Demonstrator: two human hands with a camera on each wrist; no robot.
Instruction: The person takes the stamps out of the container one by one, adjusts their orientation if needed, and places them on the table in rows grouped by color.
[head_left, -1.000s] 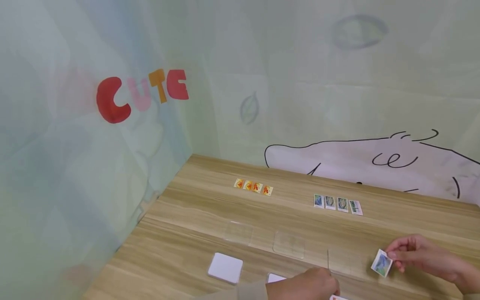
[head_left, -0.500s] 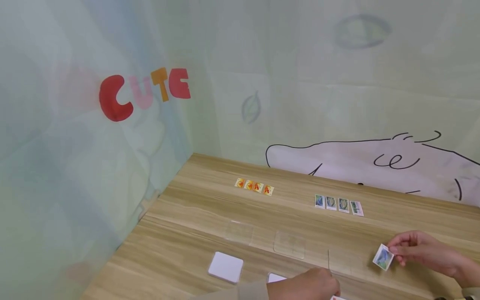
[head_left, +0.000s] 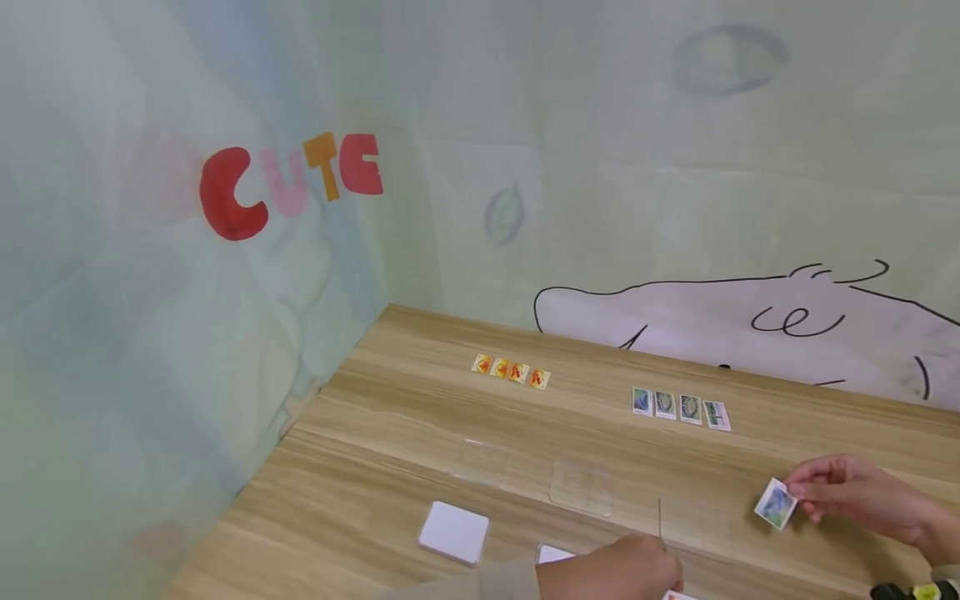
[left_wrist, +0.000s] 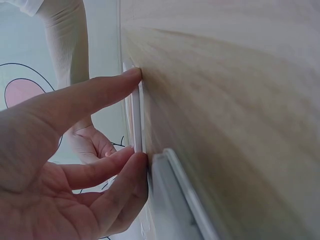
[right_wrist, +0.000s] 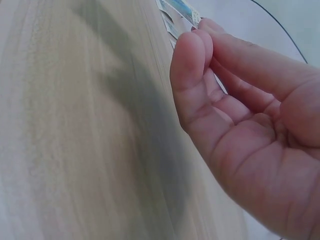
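My right hand (head_left: 862, 500) pinches a small white-bordered card (head_left: 776, 503) with a blue and green picture between thumb and fingers, above the table's right side. In the right wrist view the fingertips hide part of that card. My left hand (head_left: 618, 567) is low at the front of the table. In the left wrist view its thumb and fingers grip a thin white-edged stack of cards (left_wrist: 136, 115) by opposite edges; only a corner of it shows in the head view. Beside the left hand sits a partly hidden white-topped stack (head_left: 553, 553).
Another white-topped stack (head_left: 453, 532) lies further left. Clear plastic lids (head_left: 582, 487) are spread across the middle of the table. Toward the back are a row of orange-yellow cards (head_left: 517, 372) and a row of green-blue cards (head_left: 666, 405). Printed cloth walls (head_left: 465, 275) border the table.
My right hand has shifted a little up and to the right with its card, away from the clear lid near it. The left hand has stayed in place.
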